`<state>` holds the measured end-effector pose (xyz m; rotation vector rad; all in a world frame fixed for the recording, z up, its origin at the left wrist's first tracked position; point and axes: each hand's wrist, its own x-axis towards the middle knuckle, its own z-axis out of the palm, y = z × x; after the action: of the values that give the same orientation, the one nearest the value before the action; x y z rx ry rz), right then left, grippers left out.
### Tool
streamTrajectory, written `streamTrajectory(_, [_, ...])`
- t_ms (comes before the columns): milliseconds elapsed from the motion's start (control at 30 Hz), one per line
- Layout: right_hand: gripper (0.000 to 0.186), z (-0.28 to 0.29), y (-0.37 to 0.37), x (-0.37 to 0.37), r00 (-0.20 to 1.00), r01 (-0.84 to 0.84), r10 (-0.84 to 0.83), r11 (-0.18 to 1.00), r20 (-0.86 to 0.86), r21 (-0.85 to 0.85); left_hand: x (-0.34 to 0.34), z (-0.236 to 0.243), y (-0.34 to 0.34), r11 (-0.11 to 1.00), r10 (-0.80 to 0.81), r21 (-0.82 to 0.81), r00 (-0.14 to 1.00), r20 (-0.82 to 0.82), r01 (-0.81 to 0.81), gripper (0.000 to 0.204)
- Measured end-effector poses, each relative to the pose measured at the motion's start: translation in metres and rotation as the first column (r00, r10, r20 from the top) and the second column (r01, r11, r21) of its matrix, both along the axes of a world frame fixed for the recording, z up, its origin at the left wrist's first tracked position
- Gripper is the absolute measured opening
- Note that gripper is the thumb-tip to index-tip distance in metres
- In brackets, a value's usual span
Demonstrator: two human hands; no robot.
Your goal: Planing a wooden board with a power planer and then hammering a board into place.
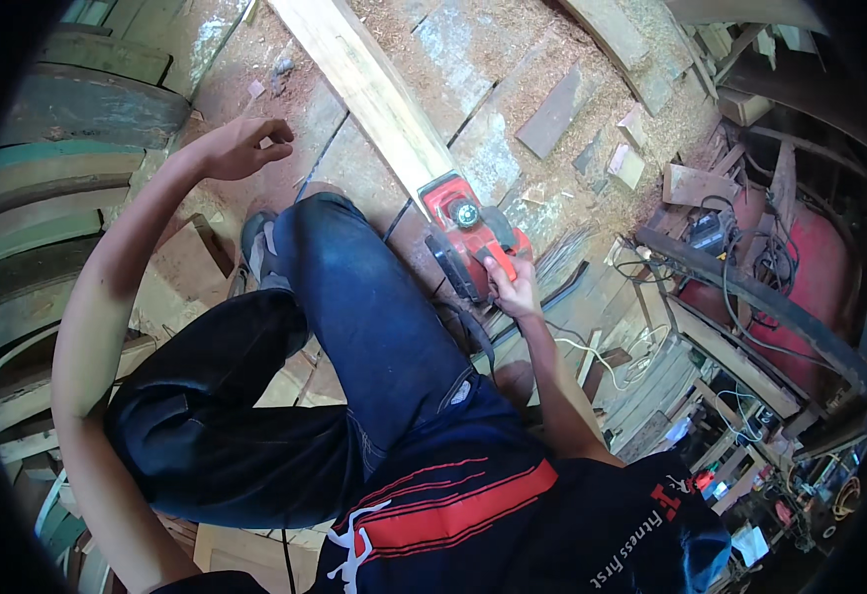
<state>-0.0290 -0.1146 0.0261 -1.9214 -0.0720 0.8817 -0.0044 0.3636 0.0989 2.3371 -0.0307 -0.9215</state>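
Observation:
My right hand (515,287) is wrapped round the rear handle of a red and black electric hand planer (475,234). The front of the planer rests at the near end of a long pale wooden board (359,84), which runs away to the upper left. A dark round knob sits on top of the planer's front. Off to the left, my left hand (245,148) hangs in the air with its fingers loosely bent and apart, holding nothing. My knee in blue jeans lies between the two arms, beside the planer.
Wood shavings and offcuts (552,111) litter the plank floor. Curved timbers (67,198) are stacked along the left. To the right, a dark beam (750,297) crosses in front of a red rounded object (818,282) with tangled cables. A pale cord (592,348) lies near my right forearm.

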Motion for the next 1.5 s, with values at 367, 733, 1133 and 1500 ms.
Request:
streamTrajectory(367, [0.035, -0.01, 0.008, 0.017, 0.998, 0.035, -0.034, 0.999, -0.058, 0.009, 0.01, 0.018, 0.012, 0.995, 0.103, 0.0, 0.994, -0.023, -0.103, 0.036])
streamTrajectory(733, [0.035, -0.001, 0.028, 0.03, 1.0, 0.004, -0.003, 1.0, -0.031, 0.026, 0.01, 0.016, 0.01, 0.998, 0.066, -0.015, 0.998, 0.01, -0.065, 0.033])
streamTrajectory(1133, [0.037, 0.001, 0.074, 0.058, 0.992, -0.077, 0.08, 0.997, 0.098, -0.031, 0.014, 0.017, 0.019, 0.996, 0.082, -0.025, 0.996, 0.03, -0.082, 0.033])
streamTrajectory(1500, [0.037, -0.004, 0.09, 0.068, 1.0, -0.009, 0.008, 0.998, 0.01, 0.069, 0.016, 0.015, 0.034, 0.995, 0.104, -0.007, 0.992, 0.072, -0.104, 0.034])
